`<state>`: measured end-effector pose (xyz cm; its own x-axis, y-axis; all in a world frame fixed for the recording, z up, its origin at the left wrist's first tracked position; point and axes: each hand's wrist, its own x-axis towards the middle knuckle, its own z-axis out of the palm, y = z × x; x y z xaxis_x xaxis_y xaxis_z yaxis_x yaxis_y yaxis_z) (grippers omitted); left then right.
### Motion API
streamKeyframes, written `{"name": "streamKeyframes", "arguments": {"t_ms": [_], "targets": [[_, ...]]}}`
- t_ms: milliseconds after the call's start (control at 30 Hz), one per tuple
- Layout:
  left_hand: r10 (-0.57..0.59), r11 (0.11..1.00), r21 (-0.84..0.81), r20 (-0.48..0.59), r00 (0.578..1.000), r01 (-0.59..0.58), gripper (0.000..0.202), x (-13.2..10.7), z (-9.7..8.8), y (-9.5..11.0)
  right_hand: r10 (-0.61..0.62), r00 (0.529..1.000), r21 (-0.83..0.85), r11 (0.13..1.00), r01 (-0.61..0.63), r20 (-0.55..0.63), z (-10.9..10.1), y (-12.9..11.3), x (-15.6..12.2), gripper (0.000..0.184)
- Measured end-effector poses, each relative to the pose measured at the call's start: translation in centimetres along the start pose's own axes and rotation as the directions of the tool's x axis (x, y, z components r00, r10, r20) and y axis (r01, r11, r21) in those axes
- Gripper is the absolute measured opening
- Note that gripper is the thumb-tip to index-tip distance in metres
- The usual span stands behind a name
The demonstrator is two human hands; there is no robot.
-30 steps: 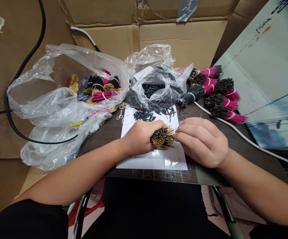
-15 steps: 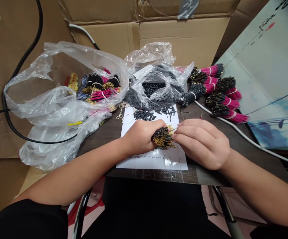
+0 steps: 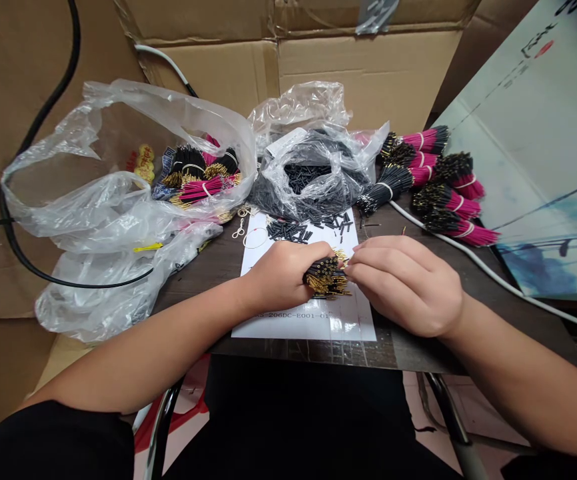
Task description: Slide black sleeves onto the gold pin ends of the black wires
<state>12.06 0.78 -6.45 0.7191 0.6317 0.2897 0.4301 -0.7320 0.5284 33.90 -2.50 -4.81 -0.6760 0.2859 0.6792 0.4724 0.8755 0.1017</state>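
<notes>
My left hand (image 3: 284,270) is wrapped round a bundle of black wires (image 3: 327,277) with gold-coloured terminals, whose ends face right. Just right of those ends, my right hand (image 3: 408,283) pinches at the terminals with thumb and fingertips close together; what lies between the fingertips is too small to make out. Beneath the bundle is a white printed sheet (image 3: 303,327). Short black sleeves (image 3: 288,231) lie loose on the sheet's far part, and many more fill an opened clear plastic bag (image 3: 313,193) behind it.
Tied pink-and-black wire bundles (image 3: 458,203) are piled at the right, beside a white cable (image 3: 468,250). On the left a large clear bag (image 3: 118,193) holds more bundles (image 3: 206,189). Pale rubber bands (image 3: 239,227) lie near the sheet. Cardboard (image 3: 368,80) walls the back.
Both hands stay almost in place at the bundle, with the right fingertips still at the terminals. The view has shifted very slightly.
</notes>
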Motion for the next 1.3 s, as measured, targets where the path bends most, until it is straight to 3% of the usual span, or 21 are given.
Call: {"name": "streamKeyframes", "arguments": {"t_ms": [400,633,800,967,1100,1167,1300], "targets": [[0.000,1.000,0.017,-0.004,1.000,0.000,0.016,0.0,0.0,-0.1,-0.085,0.993,-0.010,0.996,0.086,0.077,-1.3,-0.1,0.9,0.019],[-0.024,0.998,0.052,0.005,1.000,0.024,0.016,0.1,0.0,-0.1,-0.064,0.995,0.013,0.998,0.063,0.082,-1.3,-0.1,0.9,0.021],[-0.069,0.997,-0.015,0.028,0.997,0.069,0.011,0.3,0.0,0.2,0.108,0.993,0.111,0.988,-0.111,0.039,-0.7,-0.3,0.6,0.025],[-0.103,0.954,-0.267,0.124,0.987,0.133,0.008,0.7,-0.4,1.2,0.326,0.945,0.271,0.914,-0.303,-0.042,0.1,-0.5,1.2,0.015],[-0.154,0.856,-0.466,0.181,0.971,0.223,0.016,0.8,-1.0,2.4,0.436,0.899,0.386,0.835,-0.392,-0.031,0.1,-0.7,1.8,0.009],[-0.192,0.756,-0.578,0.253,0.948,0.307,0.022,0.7,-1.2,2.9,0.461,0.886,0.401,0.821,-0.407,-0.044,0.0,-0.9,2.0,0.010],[-0.177,0.373,-0.733,0.545,0.820,0.568,0.031,0.3,-1.2,3.1,0.480,0.875,0.381,0.822,-0.424,-0.063,0.0,-1.3,2.1,0.017]]}}
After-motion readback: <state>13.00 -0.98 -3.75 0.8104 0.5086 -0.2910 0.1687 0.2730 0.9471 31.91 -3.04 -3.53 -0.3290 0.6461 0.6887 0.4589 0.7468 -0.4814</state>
